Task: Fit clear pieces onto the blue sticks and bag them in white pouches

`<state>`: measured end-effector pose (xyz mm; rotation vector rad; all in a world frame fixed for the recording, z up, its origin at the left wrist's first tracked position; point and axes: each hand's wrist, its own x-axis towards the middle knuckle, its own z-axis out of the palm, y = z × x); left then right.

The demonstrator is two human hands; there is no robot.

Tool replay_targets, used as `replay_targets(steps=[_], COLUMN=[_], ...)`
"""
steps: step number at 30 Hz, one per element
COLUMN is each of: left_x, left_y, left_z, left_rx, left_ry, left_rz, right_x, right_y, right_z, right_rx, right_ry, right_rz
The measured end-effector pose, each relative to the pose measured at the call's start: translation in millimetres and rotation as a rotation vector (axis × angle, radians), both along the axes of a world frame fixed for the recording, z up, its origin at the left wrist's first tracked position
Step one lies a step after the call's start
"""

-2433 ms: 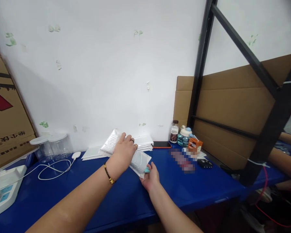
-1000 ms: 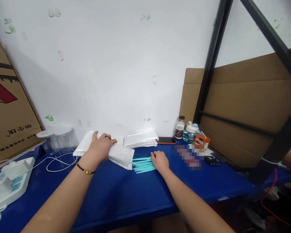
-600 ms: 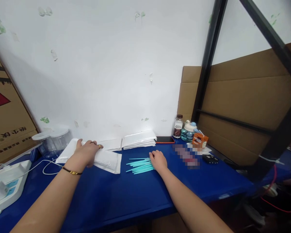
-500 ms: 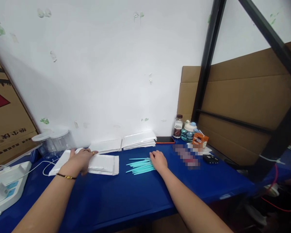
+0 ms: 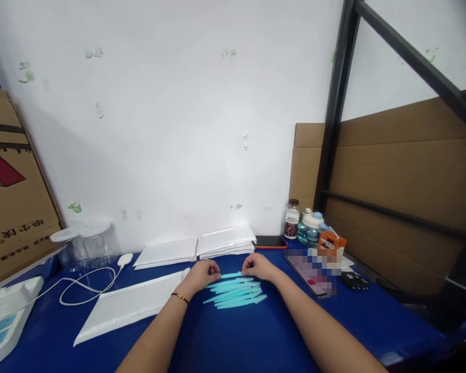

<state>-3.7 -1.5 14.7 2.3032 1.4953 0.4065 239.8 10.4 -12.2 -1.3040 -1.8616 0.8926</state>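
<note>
Several slim teal eyebrow razors point(image 5: 236, 296) lie in a loose pile on the blue table, their wider heads toward the right. My left hand point(image 5: 202, 274) pinches the left end of the farthest razor point(image 5: 231, 275). At that razor's other end, the thumb and fingers of my right hand point(image 5: 259, 267) are closed around the tip. A white padded mailer point(image 5: 130, 303) lies flat to the left, its right end partly hidden by my left hand.
Two stacks of white mailers, a left stack point(image 5: 166, 252) and a right stack point(image 5: 226, 242), rest along the wall. Clear jars point(image 5: 99, 246), a white cable point(image 5: 66, 290) and a power strip point(image 5: 13, 316) are left. Phones, a bottle point(image 5: 291, 220) and an orange box point(image 5: 331, 246) stand right.
My left hand has left the mailers and moved right to the razors. The mailer now lies flat and slanted at left. My right hand has moved to the farthest razor's end.
</note>
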Motion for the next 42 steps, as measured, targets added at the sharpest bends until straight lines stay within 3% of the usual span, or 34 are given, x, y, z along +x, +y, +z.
replay_targets(steps=[3, 7, 16, 26, 34, 39, 42], left_x=[2, 0, -1, -5, -17, -25, -20], left_y=[12, 17, 30, 28, 31, 30, 22], left_z=[-13.2, -19.1, -30.9, -28.7, -25.2, -15.0, -10.0], left_rx=[-0.001, 0.053, -0.05, -0.056, 0.023, 0.1, 0.107], left_ry=[-0.016, -0.04, -0.099, -0.09, -0.001, 0.027, -0.019], left_rz=[-0.003, -0.001, 0.062, 0.079, 0.11, 0.102, 0.047], right_x=[-1, 2, 5, 10, 45, 42, 28], right_y=[4, 7, 20, 20, 21, 13, 2], right_z=[-4.2, -12.1, -27.2, -28.0, -25.8, -10.6, 1.8], right_rx=[0.091, 0.2, 0.167, 0.177, 0.173, 0.245, 0.294], right_ry=[0.053, 0.079, 0.002, -0.036, -0.126, -0.125, -0.115], right_rz=[0.026, 0.049, 0.03, 0.051, -0.068, -0.076, 0.061])
